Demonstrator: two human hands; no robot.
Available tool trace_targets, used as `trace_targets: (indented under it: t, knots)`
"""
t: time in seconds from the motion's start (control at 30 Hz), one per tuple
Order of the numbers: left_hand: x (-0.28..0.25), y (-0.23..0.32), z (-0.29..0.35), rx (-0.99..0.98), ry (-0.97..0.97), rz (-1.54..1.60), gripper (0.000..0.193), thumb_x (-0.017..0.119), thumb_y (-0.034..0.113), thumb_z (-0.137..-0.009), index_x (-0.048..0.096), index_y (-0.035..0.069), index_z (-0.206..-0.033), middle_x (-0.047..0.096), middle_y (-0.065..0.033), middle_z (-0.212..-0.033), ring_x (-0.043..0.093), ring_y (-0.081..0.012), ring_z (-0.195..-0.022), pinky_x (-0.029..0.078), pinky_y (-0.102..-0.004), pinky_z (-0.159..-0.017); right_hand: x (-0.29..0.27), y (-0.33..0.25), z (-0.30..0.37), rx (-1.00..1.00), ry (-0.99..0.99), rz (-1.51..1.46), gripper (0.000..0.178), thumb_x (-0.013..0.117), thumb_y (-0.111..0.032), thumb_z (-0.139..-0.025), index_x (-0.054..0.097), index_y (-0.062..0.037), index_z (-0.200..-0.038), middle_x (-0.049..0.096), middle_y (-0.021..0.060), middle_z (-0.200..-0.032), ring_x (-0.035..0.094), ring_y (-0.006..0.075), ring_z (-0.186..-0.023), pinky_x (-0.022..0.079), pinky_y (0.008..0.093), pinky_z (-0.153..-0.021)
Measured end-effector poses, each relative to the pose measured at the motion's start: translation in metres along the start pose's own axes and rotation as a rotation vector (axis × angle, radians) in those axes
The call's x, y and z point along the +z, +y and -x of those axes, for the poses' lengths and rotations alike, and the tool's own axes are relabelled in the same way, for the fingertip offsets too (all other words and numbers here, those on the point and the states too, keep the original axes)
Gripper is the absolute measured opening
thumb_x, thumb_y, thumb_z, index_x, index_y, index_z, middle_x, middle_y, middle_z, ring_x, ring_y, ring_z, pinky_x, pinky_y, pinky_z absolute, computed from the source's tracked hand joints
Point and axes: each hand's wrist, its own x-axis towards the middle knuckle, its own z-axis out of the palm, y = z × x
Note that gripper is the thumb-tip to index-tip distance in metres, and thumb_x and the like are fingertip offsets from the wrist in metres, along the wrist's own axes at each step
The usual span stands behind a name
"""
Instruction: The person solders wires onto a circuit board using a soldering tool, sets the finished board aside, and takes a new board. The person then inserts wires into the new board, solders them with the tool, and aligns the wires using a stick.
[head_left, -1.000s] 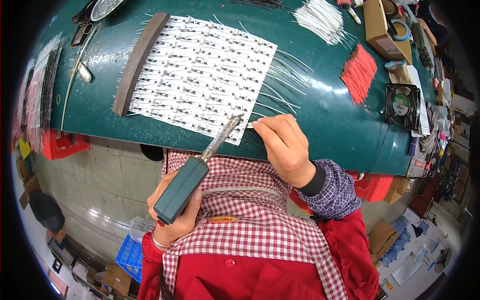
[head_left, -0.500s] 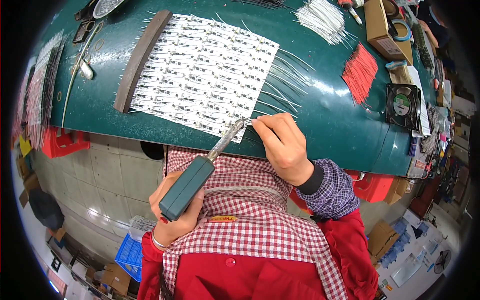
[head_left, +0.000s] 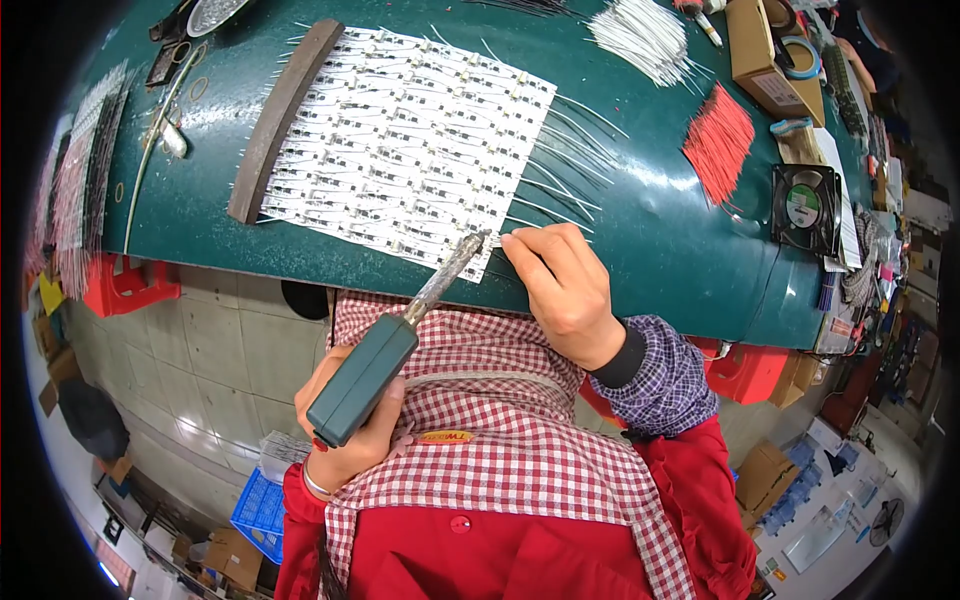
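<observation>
My left hand is closed around the dark green handle of a soldering iron. Its metal tip rests at the lower right corner of a white circuit board panel that carries rows of small black components and white wires. Beside the tip, my right hand pinches the end of a thin white wire at the panel's edge; the fingers mostly hide it. More white wires stick out over the table from the panel's right side. A dark bar lies across the panel's left end.
On the green table lie a white wire bundle and a red wire bundle. A black fan and an open cardboard box stand at the right. Wired strips hang at the left edge.
The soldering iron has shifted slightly left and its tip has moved a little up the panel's corner. My right hand stays almost in place, still pinching.
</observation>
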Motion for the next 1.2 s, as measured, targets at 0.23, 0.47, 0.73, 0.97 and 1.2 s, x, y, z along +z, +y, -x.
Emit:
trace_targets:
  t: [0.23, 0.47, 0.73, 0.97, 1.2]
  knots:
    - [-0.002, 0.001, 0.003, -0.02, 0.009, 0.035, 0.025, 0.075, -0.002, -0.073, 0.071, -0.007, -0.098, 0.07, -0.02, -0.097, 0.071, -0.0327, -0.084, 0.057, -0.0369, -0.072, -0.001, -0.001, 0.001, 0.03, 0.007, -0.017, 0.035, 0.068, 0.001, -0.068, 0.066, 0.0076, -0.101, 0.064, 0.0134, -0.095, 0.062, 0.0273, -0.082, 0.054, 0.0345, -0.068]
    - [-0.003, -0.006, 0.01, -0.013, 0.025, 0.037, 0.025, 0.075, -0.002, -0.074, 0.07, -0.007, -0.098, 0.07, -0.0211, -0.097, 0.071, -0.0334, -0.085, 0.057, -0.0371, -0.073, -0.013, -0.02, 0.0, 0.067, 0.049, -0.04, 0.037, 0.07, 0.013, -0.066, 0.068, 0.0059, -0.102, 0.067, 0.0149, -0.094, 0.063, 0.0298, -0.082, 0.052, 0.0349, -0.067]
    - [-0.005, 0.004, 0.003, 0.035, 0.009, 0.024, 0.024, 0.074, -0.004, -0.073, 0.07, -0.008, -0.096, 0.069, -0.0206, -0.094, 0.071, -0.0342, -0.084, 0.057, -0.0376, -0.073, -0.001, -0.019, 0.009, 0.119, 0.025, -0.072, 0.037, 0.07, 0.013, -0.068, 0.068, 0.0049, -0.103, 0.067, 0.0136, -0.095, 0.063, 0.029, -0.08, 0.052, 0.0348, -0.066]
    - [-0.006, 0.016, -0.005, 0.091, 0.004, -0.013, 0.023, 0.074, -0.003, -0.072, 0.07, -0.008, -0.094, 0.068, -0.0192, -0.091, 0.07, -0.0338, -0.082, 0.057, -0.0382, -0.072, 0.0, -0.019, 0.011, 0.11, 0.021, -0.075, 0.037, 0.07, 0.012, -0.067, 0.068, 0.005, -0.103, 0.067, 0.0137, -0.095, 0.062, 0.0288, -0.08, 0.052, 0.0348, -0.067]
    - [-0.004, 0.017, -0.006, 0.061, -0.006, -0.003, 0.021, 0.074, -0.001, -0.074, 0.07, -0.007, -0.093, 0.067, -0.0179, -0.089, 0.069, -0.0319, -0.077, 0.056, -0.0364, -0.068, -0.001, -0.02, 0.01, 0.104, 0.006, -0.057, 0.039, 0.068, 0.012, -0.065, 0.068, 0.0055, -0.103, 0.066, 0.014, -0.095, 0.063, 0.0291, -0.081, 0.052, 0.0349, -0.068]
